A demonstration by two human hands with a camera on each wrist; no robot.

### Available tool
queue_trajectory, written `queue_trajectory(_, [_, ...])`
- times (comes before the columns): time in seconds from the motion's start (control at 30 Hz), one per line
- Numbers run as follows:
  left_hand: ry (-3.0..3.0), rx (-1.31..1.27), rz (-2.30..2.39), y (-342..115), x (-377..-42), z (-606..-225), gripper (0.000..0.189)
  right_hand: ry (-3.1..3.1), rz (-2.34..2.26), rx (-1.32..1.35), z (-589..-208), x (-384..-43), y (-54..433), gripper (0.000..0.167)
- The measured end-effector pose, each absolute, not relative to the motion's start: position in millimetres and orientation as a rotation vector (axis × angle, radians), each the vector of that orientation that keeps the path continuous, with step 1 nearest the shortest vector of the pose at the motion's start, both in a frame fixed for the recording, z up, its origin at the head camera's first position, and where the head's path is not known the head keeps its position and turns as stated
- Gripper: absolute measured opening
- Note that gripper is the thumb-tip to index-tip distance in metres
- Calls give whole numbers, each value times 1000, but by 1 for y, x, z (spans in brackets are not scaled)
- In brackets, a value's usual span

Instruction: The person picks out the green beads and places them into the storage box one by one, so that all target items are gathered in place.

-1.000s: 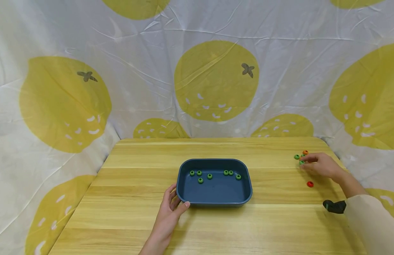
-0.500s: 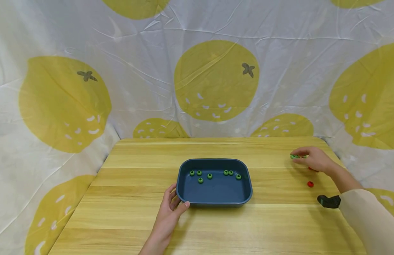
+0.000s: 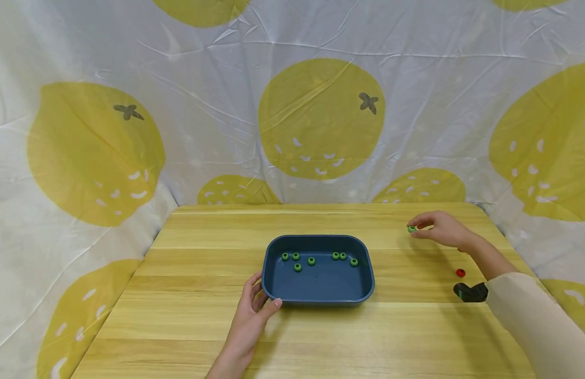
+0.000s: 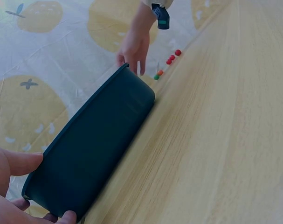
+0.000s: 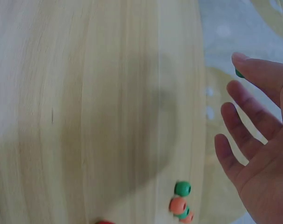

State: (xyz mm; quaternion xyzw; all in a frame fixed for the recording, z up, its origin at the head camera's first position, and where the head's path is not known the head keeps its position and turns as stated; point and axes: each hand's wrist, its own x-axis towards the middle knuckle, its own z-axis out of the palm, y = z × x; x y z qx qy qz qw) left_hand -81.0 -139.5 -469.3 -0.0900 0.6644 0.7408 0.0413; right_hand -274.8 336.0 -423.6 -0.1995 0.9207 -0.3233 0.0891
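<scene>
My right hand (image 3: 444, 231) pinches a green bead (image 3: 412, 229) between thumb and fingertips, above the table to the right of the tray. In the right wrist view only a sliver of that bead (image 5: 239, 73) shows behind the thumb. A dark blue rectangular tray (image 3: 318, 302) stands mid-table with several green beads (image 3: 311, 261) lying inside. My left hand (image 3: 247, 321) grips its near left corner, thumb at the rim and fingers along the side. Below the right hand in its wrist view, a green bead (image 5: 182, 188) and an orange bead (image 5: 177, 205) lie clustered with others.
A red bead (image 3: 460, 272) lies on the wooden table (image 3: 179, 316) near the right forearm, and the left wrist view shows several red beads (image 4: 177, 52). A black device (image 3: 471, 292) sits on the right wrist. Lemon-print cloth (image 3: 217, 116) hangs behind the table.
My right hand has picked a green bead from the cluster at the right and carried it left, towards the tray. The left hand and tray have stayed in place.
</scene>
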Motion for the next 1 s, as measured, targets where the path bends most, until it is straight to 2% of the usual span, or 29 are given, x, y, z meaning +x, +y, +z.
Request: queue_trajectory(1.0, [2034, -273, 2266, -140, -80, -467, 81, 2649, -950, -894, -396, -278, 260, 28])
